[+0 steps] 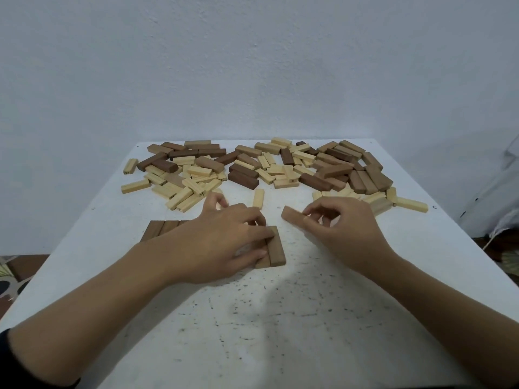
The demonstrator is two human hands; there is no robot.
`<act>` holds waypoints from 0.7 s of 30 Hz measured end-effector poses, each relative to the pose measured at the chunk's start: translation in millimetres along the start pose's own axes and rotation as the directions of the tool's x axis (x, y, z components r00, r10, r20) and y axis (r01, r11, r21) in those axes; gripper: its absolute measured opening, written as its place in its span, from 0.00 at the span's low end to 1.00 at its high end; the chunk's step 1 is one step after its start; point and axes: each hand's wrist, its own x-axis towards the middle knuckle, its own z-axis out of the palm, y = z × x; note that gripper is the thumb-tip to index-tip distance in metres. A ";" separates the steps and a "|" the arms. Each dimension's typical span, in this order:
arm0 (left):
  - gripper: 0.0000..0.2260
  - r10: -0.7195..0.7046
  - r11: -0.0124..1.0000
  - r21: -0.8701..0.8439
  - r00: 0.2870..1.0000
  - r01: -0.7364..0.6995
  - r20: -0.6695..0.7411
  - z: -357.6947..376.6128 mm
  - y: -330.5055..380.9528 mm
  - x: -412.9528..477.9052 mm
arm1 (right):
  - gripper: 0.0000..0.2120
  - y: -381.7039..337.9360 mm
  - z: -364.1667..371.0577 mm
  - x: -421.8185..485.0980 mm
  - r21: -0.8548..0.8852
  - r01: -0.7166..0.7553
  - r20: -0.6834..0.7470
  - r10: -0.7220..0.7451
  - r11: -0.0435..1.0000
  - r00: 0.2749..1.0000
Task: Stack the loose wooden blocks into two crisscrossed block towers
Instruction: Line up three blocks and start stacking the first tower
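Loose light and dark wooden blocks (252, 167) lie scattered across the far half of the white table (280, 318). Nearer me, a flat row of dark blocks (161, 228) lies at the left, partly hidden by my left wrist. At the centre lie two brown blocks side by side (273, 248). My left hand (224, 242) rests its fingers on them, and I cannot tell whether a third lies beneath. My right hand (345, 228) pinches a tan block (292, 217) just right of and beyond that pair, a little above the table.
One single light block (258, 198) lies alone between the pile and my hands. The wall stands right behind the table's far edge. Patterned floor shows at the lower left, and pale fabric hangs at the right edge.
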 end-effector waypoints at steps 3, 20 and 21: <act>0.24 -0.015 1.000 0.002 1.000 0.015 -0.009 3.6 2.1 -1.9 | 0.10 2.5 2.8 -17.5 -0.011 0.023 0.051 -0.023 1.000 0.998; 0.30 -0.172 0.983 0.076 0.980 0.165 0.101 -1.4 31.7 -11.4 | 0.39 -2.4 -20.0 3.4 -0.197 0.248 0.561 -0.098 0.949 0.822; 0.31 -0.174 0.983 0.078 0.979 0.167 0.106 -1.4 32.8 -10.1 | 0.39 -2.1 -17.6 5.2 -0.193 0.255 0.572 -0.102 0.947 0.814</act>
